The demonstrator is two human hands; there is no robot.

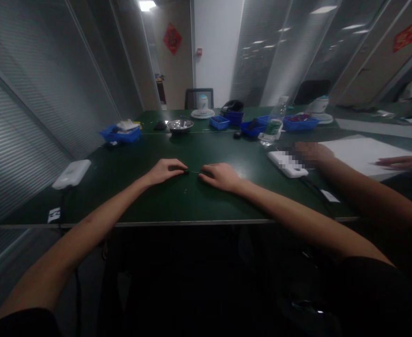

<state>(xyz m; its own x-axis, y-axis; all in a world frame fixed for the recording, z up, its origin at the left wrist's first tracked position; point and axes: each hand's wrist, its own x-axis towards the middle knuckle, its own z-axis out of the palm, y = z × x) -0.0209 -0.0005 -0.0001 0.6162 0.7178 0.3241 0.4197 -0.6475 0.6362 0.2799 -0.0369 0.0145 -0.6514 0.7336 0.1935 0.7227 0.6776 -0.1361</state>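
Note:
Over the middle of the dark green table (170, 201), my left hand (162, 172) is closed in a pinch, thumb and forefinger on a small black piece (186, 172). A thin pale strand (194, 172) runs from that piece across the short gap to my right hand (223, 177). The fingers of my right hand are closed at the strand's other end, palm down and low over the table. What kind of thing the black piece is, I cannot make out. Some tiny light specks (185, 191) lie on the table just below the gap.
A co-worker's hand (314, 153) is at the right by a white device (287, 164) and white paper (367, 152). Another white device (71, 174) lies left. Farther back stand a metal bowl (180, 126), a bottle (273, 126) and several blue trays (121, 135).

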